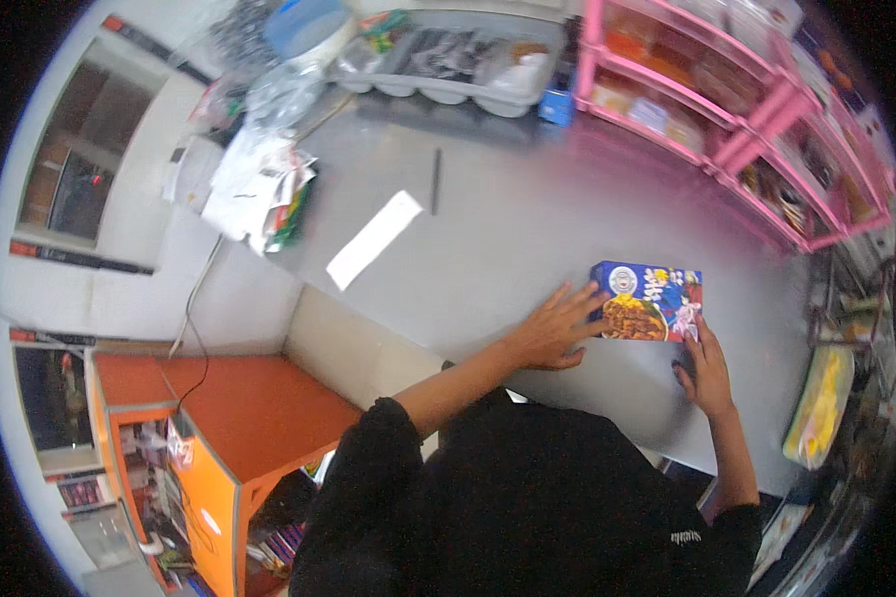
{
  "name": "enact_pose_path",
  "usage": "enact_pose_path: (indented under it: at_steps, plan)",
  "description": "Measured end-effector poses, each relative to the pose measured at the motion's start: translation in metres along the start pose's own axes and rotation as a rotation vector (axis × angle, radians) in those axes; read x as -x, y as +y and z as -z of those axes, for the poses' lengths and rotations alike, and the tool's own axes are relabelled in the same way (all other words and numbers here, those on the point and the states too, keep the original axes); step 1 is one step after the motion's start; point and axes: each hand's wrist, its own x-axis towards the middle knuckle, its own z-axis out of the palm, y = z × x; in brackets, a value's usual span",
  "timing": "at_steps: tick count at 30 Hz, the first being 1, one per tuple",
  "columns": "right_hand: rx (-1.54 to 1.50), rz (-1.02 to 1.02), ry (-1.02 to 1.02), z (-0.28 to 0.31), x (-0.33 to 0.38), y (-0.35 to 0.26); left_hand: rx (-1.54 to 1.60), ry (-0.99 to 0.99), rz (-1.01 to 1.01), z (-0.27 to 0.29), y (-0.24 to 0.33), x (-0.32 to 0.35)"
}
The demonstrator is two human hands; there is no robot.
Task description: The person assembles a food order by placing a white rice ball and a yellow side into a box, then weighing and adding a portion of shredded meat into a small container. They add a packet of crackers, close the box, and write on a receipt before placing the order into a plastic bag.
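Observation:
A blue food box (657, 303) with a picture of a dish on its front lies on the grey metal table (508, 219), in front of me to the right. My left hand (560, 328) has its fingers spread, their tips at the box's left edge. At the box's lower right corner is my right hand (707, 370), its fingers reaching up to the edge and its thumb held apart. Neither hand is wrapped round the box. Farther left on the table lie a white paper strip (374, 240) and a thin dark stick (437, 181).
Pink drawer racks (712, 159) stand at the back right, beside a grey compartment tray (438, 90). Papers and packets (259, 189) are heaped at the left edge. An orange cabinet (259, 408) adjoins at lower left. A yellow package (818, 408) sits at the far right.

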Motion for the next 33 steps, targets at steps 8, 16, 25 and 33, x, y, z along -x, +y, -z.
enact_pose_path:
  at_steps: [8, 16, 25, 33]
  plan:
    - [0.283, -0.156, 0.270, -0.038, -0.099, -0.125, -0.450, 0.310, 0.804, 0.137, -0.117, 0.174]
    - [-0.199, -0.122, 0.265, -0.168, -0.289, -0.323, -0.230, 0.259, 0.781, 0.124, -0.115, 0.209]
    - [-0.883, -0.208, 0.060, -0.176, -0.361, -0.334, 0.535, 0.766, 0.889, 0.157, -0.146, 0.218]
    - [-0.911, -0.312, 0.345, -0.154, -0.362, -0.327, 1.475, 0.440, 1.010, 0.166, -0.173, 0.225]
